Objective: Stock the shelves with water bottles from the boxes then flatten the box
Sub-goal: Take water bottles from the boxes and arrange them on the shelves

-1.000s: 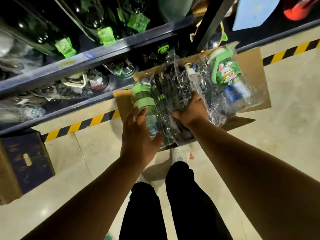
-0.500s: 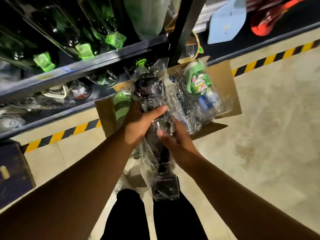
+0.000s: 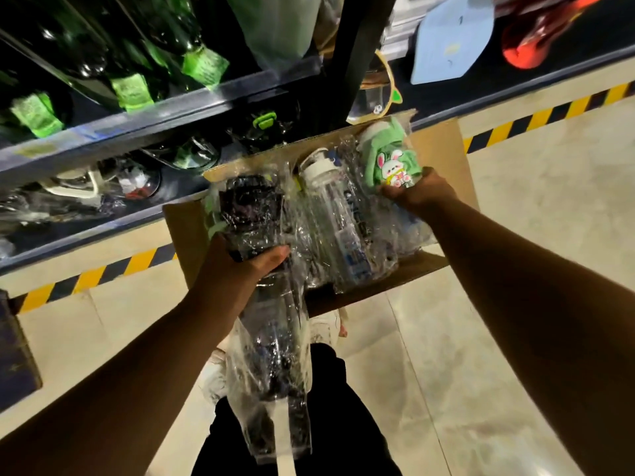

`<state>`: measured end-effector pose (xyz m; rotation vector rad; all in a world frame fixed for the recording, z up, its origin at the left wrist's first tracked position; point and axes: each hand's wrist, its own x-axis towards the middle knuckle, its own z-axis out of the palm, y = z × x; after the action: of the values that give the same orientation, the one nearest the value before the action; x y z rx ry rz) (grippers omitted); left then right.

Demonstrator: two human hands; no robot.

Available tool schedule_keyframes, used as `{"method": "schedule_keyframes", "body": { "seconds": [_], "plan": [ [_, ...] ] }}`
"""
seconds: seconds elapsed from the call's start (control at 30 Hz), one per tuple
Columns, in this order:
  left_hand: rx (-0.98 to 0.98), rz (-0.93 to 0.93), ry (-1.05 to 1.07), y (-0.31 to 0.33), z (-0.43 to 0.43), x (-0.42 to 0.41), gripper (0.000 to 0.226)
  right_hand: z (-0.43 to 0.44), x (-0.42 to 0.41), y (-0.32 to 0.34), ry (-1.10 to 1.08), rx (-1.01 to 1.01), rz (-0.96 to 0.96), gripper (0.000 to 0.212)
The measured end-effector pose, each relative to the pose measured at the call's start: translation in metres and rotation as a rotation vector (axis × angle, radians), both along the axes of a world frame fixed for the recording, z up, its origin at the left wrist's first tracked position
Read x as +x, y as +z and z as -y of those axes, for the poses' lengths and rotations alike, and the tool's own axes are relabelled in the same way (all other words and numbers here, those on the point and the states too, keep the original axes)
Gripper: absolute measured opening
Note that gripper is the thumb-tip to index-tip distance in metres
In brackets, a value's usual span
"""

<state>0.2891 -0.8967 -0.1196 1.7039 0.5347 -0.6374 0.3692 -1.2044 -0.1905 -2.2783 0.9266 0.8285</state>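
A person stands over an open cardboard box (image 3: 443, 156) on the floor (image 3: 515, 304), at centre right of the frame, with both hands on stock. The left hand (image 3: 237, 269) grasps a dark bottle (image 3: 271, 359) in loose clear wrap about a third of the way down. The bottle's long axis runs nearly straight up and down the frame, with the cap end over the box's left side and the base hanging low between the person's legs. The right hand (image 3: 417, 194), at the box's right edge, curls round the lower part of a green rabbit bottle (image 3: 388, 163) that lies inside the box with its cap pointing to the upper left. A clear bottle with a white lid (image 3: 335, 214) lies between the two, wrapped and parallel to them.

The shelf (image 3: 147, 128) crosses the upper left, just behind the box and nearer the left hand. Stocking it likely means swinging the dark bottle up and to the left. Green-tagged glass bottles (image 3: 130, 87) fill its upper tier and wrapped goods its lower. Yellow-and-black tape (image 3: 549, 115) edges the pale, glossy tile.
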Motion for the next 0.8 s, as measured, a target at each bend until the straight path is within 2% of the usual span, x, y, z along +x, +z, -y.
{"method": "schedule_keyframes", "body": {
  "seconds": [0.07, 0.17, 0.23, 0.37, 0.47, 0.63, 0.7, 0.8],
  "plan": [
    [0.009, -0.006, 0.030, 0.001, 0.001, -0.006, 0.036, -0.003, -0.006, 0.000, 0.051, -0.001, 0.008, 0.090],
    [0.040, -0.053, 0.070, 0.004, -0.001, -0.011, 0.030, -0.013, -0.022, 0.011, 0.156, -0.082, 0.001, 0.085],
    [0.034, -0.022, 0.068, 0.010, -0.004, -0.009, 0.028, -0.019, -0.034, 0.024, 0.152, -0.106, 0.023, 0.083],
    [-0.064, 0.058, 0.035, 0.026, -0.014, -0.001, 0.058, -0.034, -0.063, 0.058, 0.117, -0.081, 0.130, 0.079],
    [-0.107, 0.108, 0.066, 0.038, -0.027, 0.005, 0.066, -0.060, -0.085, 0.085, 0.078, 0.003, 0.220, 0.075],
    [-0.154, 0.068, 0.082, 0.079, -0.064, 0.003, 0.045, -0.126, -0.115, 0.137, 0.020, 0.231, 0.378, 0.059],
    [-0.123, 0.092, 0.095, 0.107, -0.088, 0.000, 0.061, -0.157, -0.122, 0.162, 0.012, 0.363, 0.440, 0.060],
    [-0.093, 0.139, 0.134, 0.158, -0.133, -0.009, 0.087, -0.207, -0.127, 0.206, 0.005, 0.465, 0.510, 0.076]
  ]
}}
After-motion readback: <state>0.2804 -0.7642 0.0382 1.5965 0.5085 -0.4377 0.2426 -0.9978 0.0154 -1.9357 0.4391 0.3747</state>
